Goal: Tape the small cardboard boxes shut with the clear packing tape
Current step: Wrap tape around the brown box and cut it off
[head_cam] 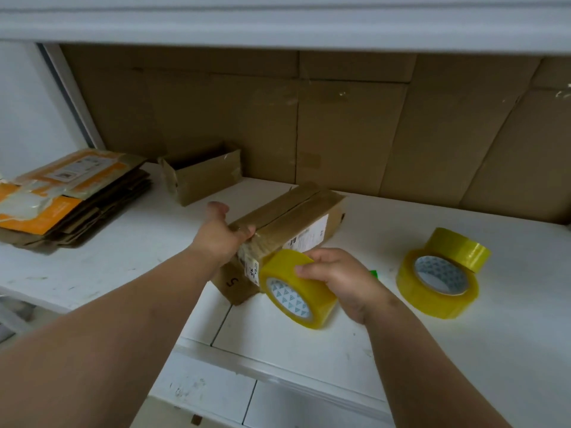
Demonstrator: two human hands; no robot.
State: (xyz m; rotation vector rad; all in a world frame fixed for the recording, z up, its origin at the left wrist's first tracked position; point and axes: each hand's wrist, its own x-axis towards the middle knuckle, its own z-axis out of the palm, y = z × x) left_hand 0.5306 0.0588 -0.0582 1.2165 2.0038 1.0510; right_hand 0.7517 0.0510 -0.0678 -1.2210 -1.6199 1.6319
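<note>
A small closed cardboard box (293,217) lies on the white table (340,341) in the middle, its flaps meeting along a centre seam. My left hand (221,233) grips the box's near left top corner, thumb up and fingers over the top edge. My right hand (343,279) holds a yellowish clear tape roll (295,291) against the box's near end, fingers curled over the roll's rim. A strip of tape seems to run from the roll onto that end face.
Two more tape rolls lie at the right, one flat (437,287) and one on edge behind it (457,248). An open small box (200,176) stands at the back left. Flattened cartons and orange mailers (68,196) are stacked at far left. Cardboard sheets (340,118) line the back wall.
</note>
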